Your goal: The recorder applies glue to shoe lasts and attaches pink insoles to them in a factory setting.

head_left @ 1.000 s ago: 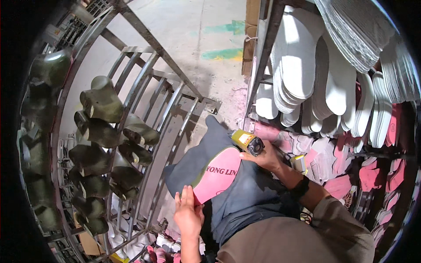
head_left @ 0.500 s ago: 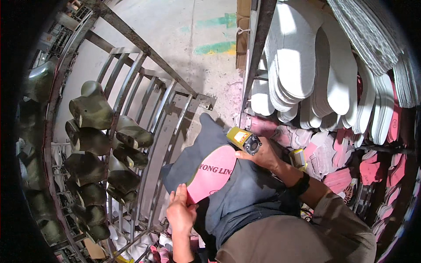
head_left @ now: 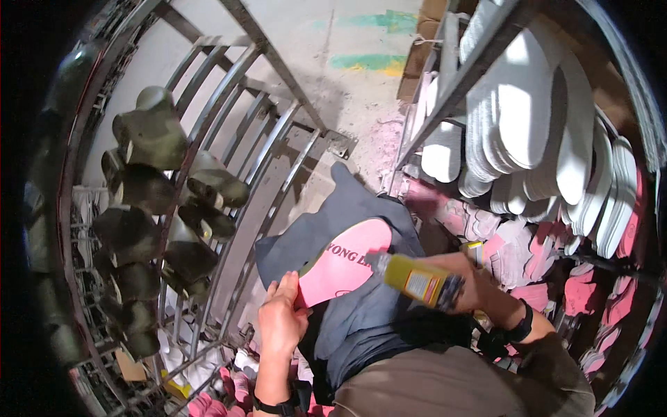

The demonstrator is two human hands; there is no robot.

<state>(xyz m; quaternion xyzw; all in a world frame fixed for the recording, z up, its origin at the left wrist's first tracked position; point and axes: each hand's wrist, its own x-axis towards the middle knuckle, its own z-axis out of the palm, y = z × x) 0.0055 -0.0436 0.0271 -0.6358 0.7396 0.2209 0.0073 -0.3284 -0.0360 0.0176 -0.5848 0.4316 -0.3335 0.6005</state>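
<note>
A pink insole (head_left: 352,255) with dark lettering lies across the dark blue cloth (head_left: 306,236) on my lap. My left hand (head_left: 283,313) pinches its near left end, thumb and fingers closed on the edge. In my right hand (head_left: 465,279) is a yellow pneumatic stapler (head_left: 411,278) with a metal nose and a black end cap. My fingers wrap round its grip, partly hidden behind its body. Its nose points left, over the right side of the insole; whether it touches is unclear.
On the left, a metal rack (head_left: 208,139) carries dark green shoe lasts (head_left: 149,142). White insoles (head_left: 517,118) hang in thick stacks on a frame at the right. Pink and white pieces (head_left: 514,250) pile up below them. A cardboard box (head_left: 419,55) stands at the back.
The stapler has swung down and tilted, with its nose now over the insole. My right hand has moved right and down, its thumb off the insole's edge. My left hand keeps its pinch.
</note>
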